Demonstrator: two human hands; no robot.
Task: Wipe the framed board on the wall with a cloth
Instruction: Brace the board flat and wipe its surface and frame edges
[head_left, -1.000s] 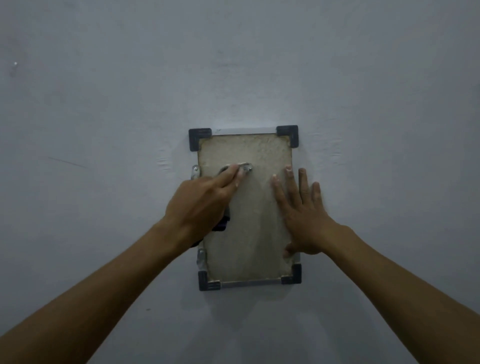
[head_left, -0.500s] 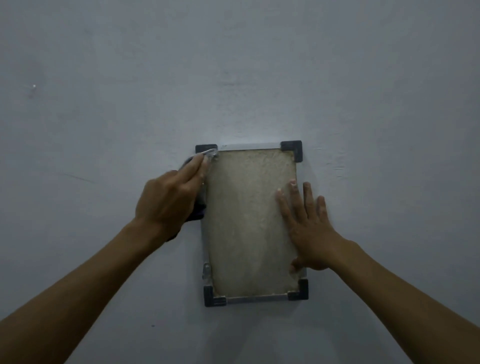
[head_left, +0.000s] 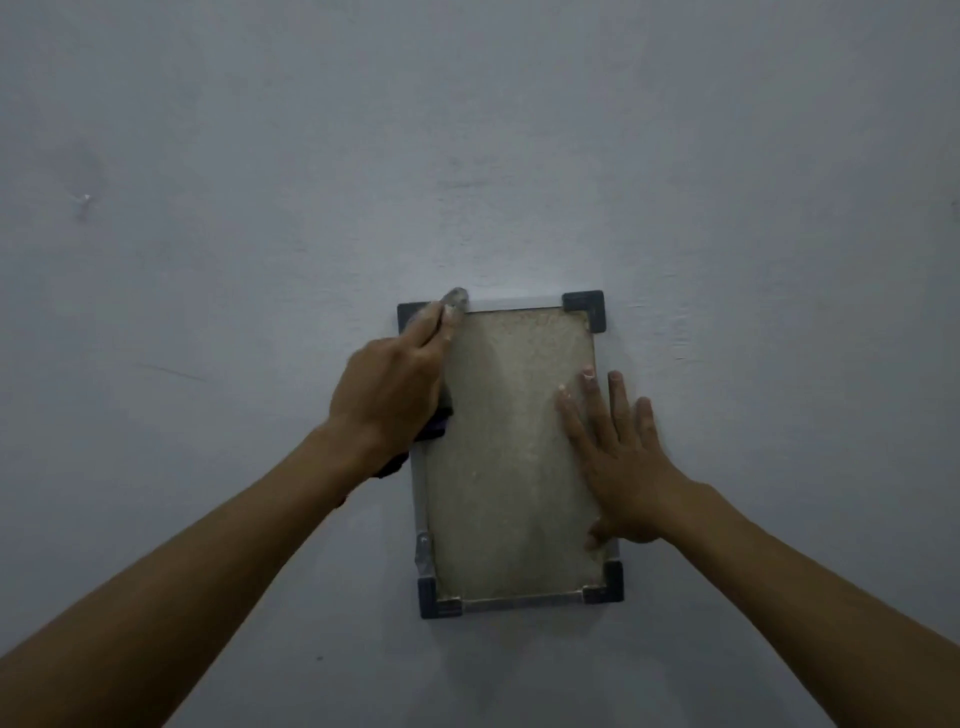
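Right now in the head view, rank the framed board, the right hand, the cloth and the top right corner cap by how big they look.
1. framed board
2. right hand, flat on the board
3. cloth, mostly hidden under the left hand, so its true size is unsure
4. top right corner cap

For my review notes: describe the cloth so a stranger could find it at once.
On the bare grey wall hangs one framed board. At its top left corner the left hand presses the cloth: a pale tip past the fingertips, dark folds below the palm. The right hand lies flat, empty.
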